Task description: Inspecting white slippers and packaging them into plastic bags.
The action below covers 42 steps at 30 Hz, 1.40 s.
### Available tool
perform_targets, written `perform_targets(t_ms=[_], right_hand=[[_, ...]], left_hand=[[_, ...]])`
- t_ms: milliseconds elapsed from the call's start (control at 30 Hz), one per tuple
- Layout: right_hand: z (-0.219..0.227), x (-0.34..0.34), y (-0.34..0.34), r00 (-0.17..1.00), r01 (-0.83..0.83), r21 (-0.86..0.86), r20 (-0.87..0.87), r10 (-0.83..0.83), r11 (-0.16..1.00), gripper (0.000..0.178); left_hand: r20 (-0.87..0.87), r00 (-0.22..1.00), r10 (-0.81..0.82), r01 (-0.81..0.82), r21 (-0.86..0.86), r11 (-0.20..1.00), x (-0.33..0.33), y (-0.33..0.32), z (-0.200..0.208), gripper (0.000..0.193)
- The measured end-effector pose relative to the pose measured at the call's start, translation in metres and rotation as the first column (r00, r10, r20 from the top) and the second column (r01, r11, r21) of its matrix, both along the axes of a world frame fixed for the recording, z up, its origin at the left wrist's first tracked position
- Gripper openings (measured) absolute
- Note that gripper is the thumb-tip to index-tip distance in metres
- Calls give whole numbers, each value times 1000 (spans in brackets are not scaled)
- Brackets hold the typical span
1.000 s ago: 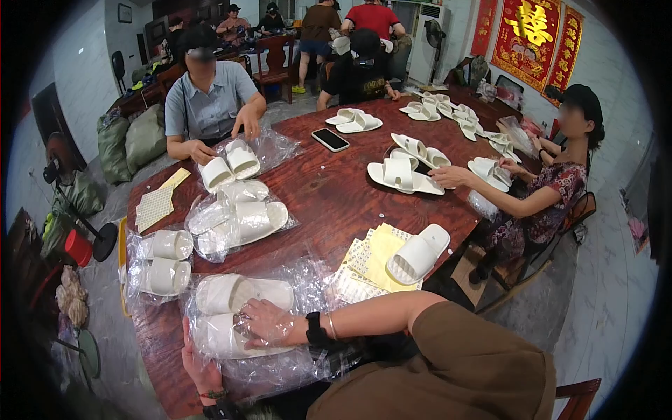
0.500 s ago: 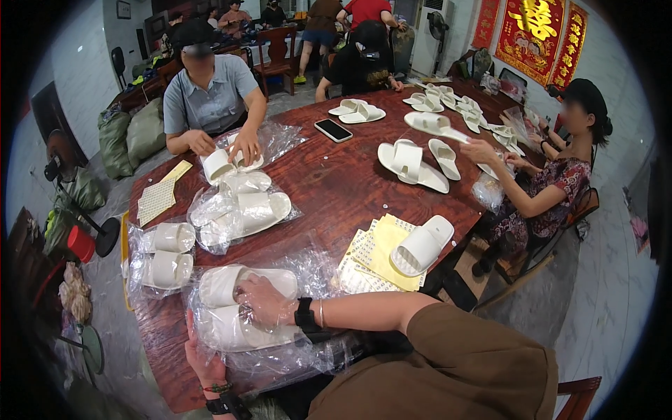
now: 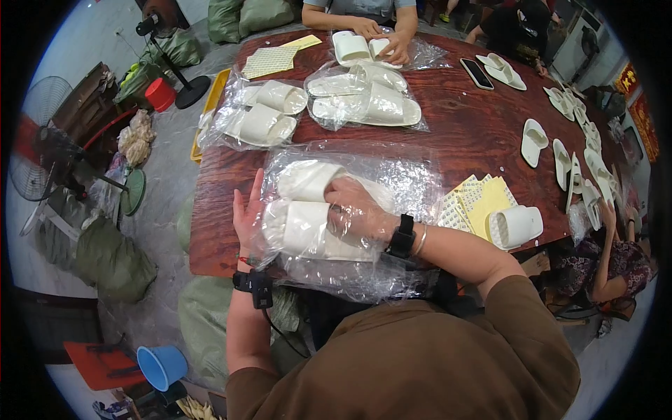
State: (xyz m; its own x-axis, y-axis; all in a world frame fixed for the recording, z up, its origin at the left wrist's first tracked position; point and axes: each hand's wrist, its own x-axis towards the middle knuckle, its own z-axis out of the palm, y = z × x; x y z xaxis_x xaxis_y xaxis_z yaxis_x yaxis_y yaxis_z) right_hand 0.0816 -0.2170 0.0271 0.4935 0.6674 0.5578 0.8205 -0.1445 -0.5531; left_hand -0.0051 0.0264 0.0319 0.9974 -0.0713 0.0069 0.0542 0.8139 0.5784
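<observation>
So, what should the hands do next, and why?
Perhaps ease the right hand out of the clear bag: both white slippers seem to be inside, side by side, toes toward the end beside the left hand, and the right hand appears to be in there with them.

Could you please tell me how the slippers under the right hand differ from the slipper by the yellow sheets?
The bagged slippers are a pair in clear plastic; the loose slipper is single and unwrapped. The right hand touches the bagged slippers; no hand touches the loose slipper. Both are white with broad straps.
</observation>
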Motion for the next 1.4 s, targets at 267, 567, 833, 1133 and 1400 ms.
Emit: perform_targets(t_ms=[267, 567, 833, 1133, 1400], right_hand=[[2, -8, 12, 997, 43, 3, 62, -43, 999, 18], [-20, 1, 8, 986, 167, -187, 50, -160, 968, 23], [-19, 0, -18, 995, 91, -102, 53, -86, 991, 21], [14, -23, -140, 992, -123, -225, -30, 120, 967, 15], [127, -13, -245, 933, -296, -433, -322, 160, 851, 12]], left_hand=[[58, 976, 210, -194, 669, 718, -5, 25, -1, 51], [200, 979, -37, -198, 979, 44, 11, -16, 60, 48], [-53, 993, -102, 99, 851, 516, 26, -14, 13, 59], [50, 941, -333, -167, 928, -332, 24, 6, -4, 109], [-4, 955, -296, -159, 838, -523, 16, 0, -11, 147]])
